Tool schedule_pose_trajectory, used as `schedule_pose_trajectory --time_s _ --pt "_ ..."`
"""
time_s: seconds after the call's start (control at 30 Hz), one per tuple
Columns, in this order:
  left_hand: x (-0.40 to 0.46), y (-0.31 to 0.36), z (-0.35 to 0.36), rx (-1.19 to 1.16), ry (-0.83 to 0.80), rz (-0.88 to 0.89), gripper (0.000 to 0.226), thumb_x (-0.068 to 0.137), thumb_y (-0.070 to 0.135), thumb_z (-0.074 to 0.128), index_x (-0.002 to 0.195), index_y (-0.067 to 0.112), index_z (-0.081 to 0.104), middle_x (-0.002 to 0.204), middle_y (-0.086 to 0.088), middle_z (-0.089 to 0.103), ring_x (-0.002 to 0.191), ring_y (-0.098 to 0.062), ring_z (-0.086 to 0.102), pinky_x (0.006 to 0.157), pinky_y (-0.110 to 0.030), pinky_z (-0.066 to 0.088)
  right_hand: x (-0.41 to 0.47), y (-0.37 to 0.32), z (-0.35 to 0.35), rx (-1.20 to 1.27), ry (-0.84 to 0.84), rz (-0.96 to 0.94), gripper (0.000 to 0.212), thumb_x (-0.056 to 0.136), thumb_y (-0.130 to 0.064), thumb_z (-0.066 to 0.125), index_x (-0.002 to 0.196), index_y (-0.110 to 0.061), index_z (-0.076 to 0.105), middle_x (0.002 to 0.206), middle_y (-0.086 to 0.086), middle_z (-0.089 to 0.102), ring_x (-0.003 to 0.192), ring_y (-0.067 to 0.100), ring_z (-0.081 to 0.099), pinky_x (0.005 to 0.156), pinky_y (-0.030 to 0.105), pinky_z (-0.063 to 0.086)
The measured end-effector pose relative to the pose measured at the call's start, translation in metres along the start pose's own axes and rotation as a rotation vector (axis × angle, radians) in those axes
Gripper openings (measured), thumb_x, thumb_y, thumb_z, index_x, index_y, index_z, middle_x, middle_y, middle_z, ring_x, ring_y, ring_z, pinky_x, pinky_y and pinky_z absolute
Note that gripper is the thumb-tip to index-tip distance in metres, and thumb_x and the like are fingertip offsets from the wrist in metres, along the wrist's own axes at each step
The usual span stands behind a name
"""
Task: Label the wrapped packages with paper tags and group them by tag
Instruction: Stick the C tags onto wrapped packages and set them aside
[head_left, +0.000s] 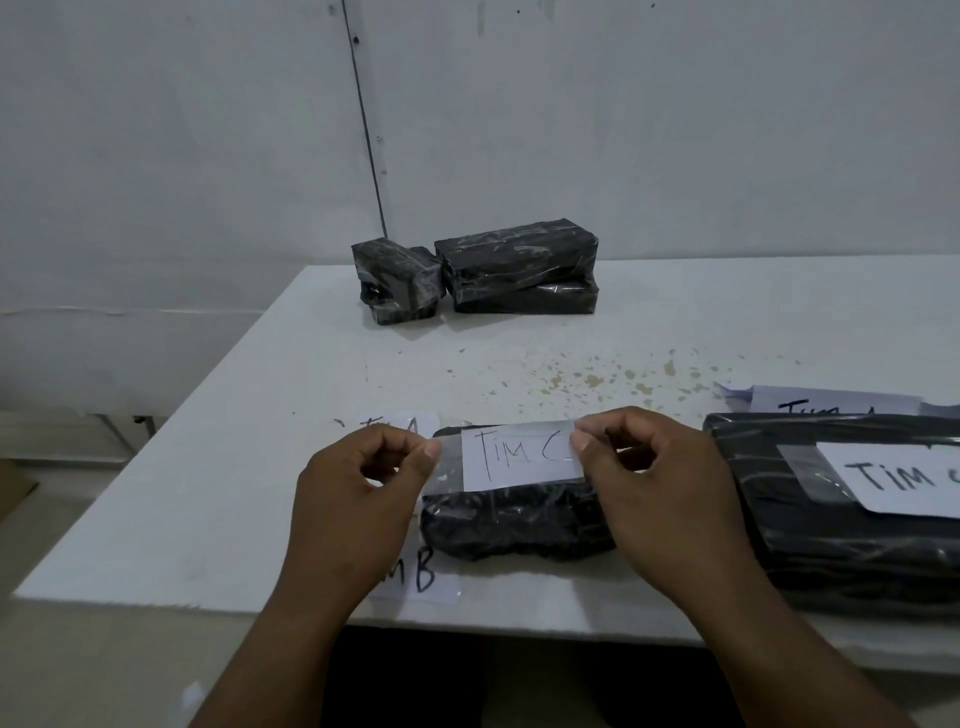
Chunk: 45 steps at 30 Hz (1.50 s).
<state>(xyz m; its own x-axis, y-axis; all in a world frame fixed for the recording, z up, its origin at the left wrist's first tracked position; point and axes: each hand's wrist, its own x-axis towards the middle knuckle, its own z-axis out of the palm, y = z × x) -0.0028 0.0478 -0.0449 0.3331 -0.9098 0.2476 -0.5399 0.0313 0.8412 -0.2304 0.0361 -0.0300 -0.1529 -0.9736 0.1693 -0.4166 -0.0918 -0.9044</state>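
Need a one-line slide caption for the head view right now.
Both hands, left and right, pinch a taped "TIM C" tag over a black wrapped package on the white table.

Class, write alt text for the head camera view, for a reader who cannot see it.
Two hands, left hand and right hand, pinch the ends of a taped paper tag reading "TiM C" over a small black wrapped package on a white table. A larger tagged package lies right; three untagged packages sit behind.
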Motion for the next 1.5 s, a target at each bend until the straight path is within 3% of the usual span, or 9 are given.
schedule_pose_trajectory --time_s 0.07,0.2,0.73,0.97,1.2,1.3,1.37,1.5 --pt "0.0 -0.002 0.001 0.028 0.0 0.013 0.011 0.088 0.033 0.076 0.078 0.029 0.074 0.078 0.022 0.071 0.077 -0.004 0.064 0.064 -0.004 0.043 0.0 0.003 0.003 -0.061 0.019 -0.031 0.011 0.092 -0.029 0.072 0.082 -0.031 0.073 0.082 -0.027 0.07 0.079 -0.003 0.064 0.064 0.015 0.046" --pt "0.001 -0.002 0.005 0.096 -0.005 0.031 0.013 0.088 0.035 0.077 0.075 0.031 0.072 0.078 0.026 0.07 0.078 -0.003 0.064 0.065 -0.012 0.043 0.0 0.008 0.007 -0.167 -0.004 -0.028 0.014 0.093 -0.029 0.07 0.08 -0.029 0.07 0.071 -0.014 0.069 0.076 -0.002 0.062 0.063 0.018 0.047" --pt "0.002 -0.005 0.016 0.146 0.001 0.062 0.016 0.087 0.04 0.076 0.072 0.035 0.07 0.077 0.024 0.07 0.076 -0.004 0.063 0.071 -0.024 0.048 0.01 0.018 0.006 -0.258 -0.042 0.024 0.013 0.094 -0.027 0.069 0.081 -0.026 0.072 0.076 -0.018 0.069 0.074 -0.005 0.061 0.064 0.008 0.04" --pt "-0.001 -0.004 0.018 0.202 0.025 0.063 0.015 0.086 0.041 0.078 0.073 0.04 0.069 0.087 0.02 0.064 0.079 0.001 0.059 0.067 -0.016 0.04 0.012 0.021 0.007 -0.291 -0.056 0.017 0.012 0.094 -0.027 0.068 0.083 -0.025 0.073 0.077 -0.015 0.069 0.075 -0.002 0.062 0.067 0.011 0.044" --pt "-0.001 -0.005 0.02 0.157 0.03 0.002 0.015 0.083 0.041 0.08 0.071 0.039 0.071 0.084 0.021 0.069 0.072 -0.005 0.063 0.071 -0.03 0.052 0.012 0.022 0.009 -0.31 -0.057 -0.002 0.012 0.095 -0.027 0.068 0.084 -0.026 0.073 0.08 -0.018 0.068 0.077 -0.006 0.06 0.067 0.006 0.038" --pt "0.0 -0.005 0.019 0.105 0.019 -0.036 0.009 0.083 0.04 0.081 0.085 0.042 0.072 0.083 0.017 0.069 0.069 -0.007 0.063 0.068 -0.026 0.051 0.012 0.023 0.01 -0.329 -0.051 -0.015 0.011 0.094 -0.027 0.068 0.085 -0.026 0.073 0.08 -0.018 0.068 0.077 -0.006 0.059 0.066 0.005 0.036" --pt "0.001 -0.005 0.019 0.073 0.0 -0.063 0.017 0.083 0.04 0.08 0.096 0.04 0.069 0.083 0.012 0.069 0.069 -0.006 0.063 0.063 -0.022 0.047 0.012 0.023 0.01 -0.332 -0.044 -0.023 0.011 0.094 -0.027 0.069 0.085 -0.024 0.073 0.079 -0.016 0.068 0.076 -0.004 0.059 0.066 0.007 0.037" --pt "0.003 -0.007 0.02 0.049 -0.018 -0.094 0.011 0.087 0.035 0.077 0.092 0.036 0.067 0.082 0.012 0.069 0.069 -0.007 0.061 0.062 -0.023 0.044 0.011 0.024 0.01 -0.345 -0.039 -0.038 0.011 0.094 -0.027 0.069 0.085 -0.023 0.073 0.079 -0.015 0.068 0.077 -0.002 0.059 0.067 0.008 0.038"
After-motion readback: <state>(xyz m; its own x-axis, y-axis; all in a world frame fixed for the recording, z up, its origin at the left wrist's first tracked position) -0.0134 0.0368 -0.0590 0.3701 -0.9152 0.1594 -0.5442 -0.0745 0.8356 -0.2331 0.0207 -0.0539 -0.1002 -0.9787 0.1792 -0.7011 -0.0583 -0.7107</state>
